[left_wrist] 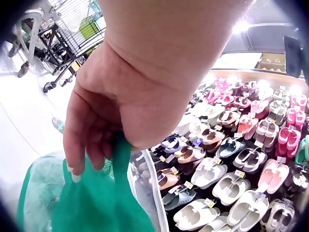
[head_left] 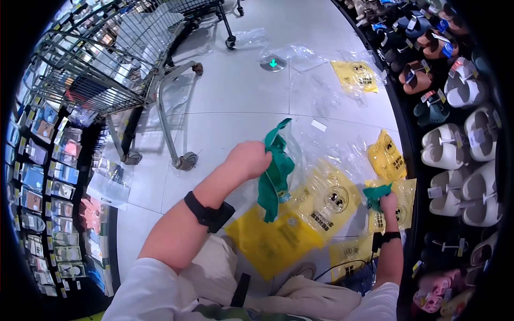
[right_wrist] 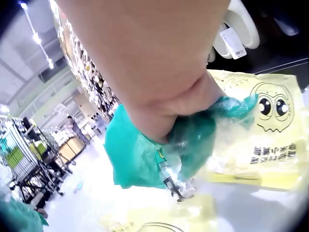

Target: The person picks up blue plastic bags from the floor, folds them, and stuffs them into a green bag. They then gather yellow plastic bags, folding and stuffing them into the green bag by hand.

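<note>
My left hand (head_left: 249, 160) grips the top of a limp green plastic bag (head_left: 277, 163) above the floor. In the left wrist view the thumb and fingers of the left hand (left_wrist: 104, 104) are curled on the edge of the green bag (left_wrist: 99, 208), and clear plastic shows beside it. My right hand (head_left: 389, 203) holds a crumpled green plastic piece (head_left: 377, 191) with a small printed figure, over a yellow bag (head_left: 408, 195). Its fingertips are hidden behind the wrist and the plastic. Between the hands lie flat yellow printed bags (head_left: 337, 200) with a cartoon face.
Clear plastic bags (head_left: 316, 88) and another yellow bag (head_left: 353, 76) litter the floor ahead. A wire shopping cart (head_left: 96, 69) stands at the left. Shelves of slippers (head_left: 447, 144) line the right side, and a rack of packaged goods (head_left: 53, 176) lines the left.
</note>
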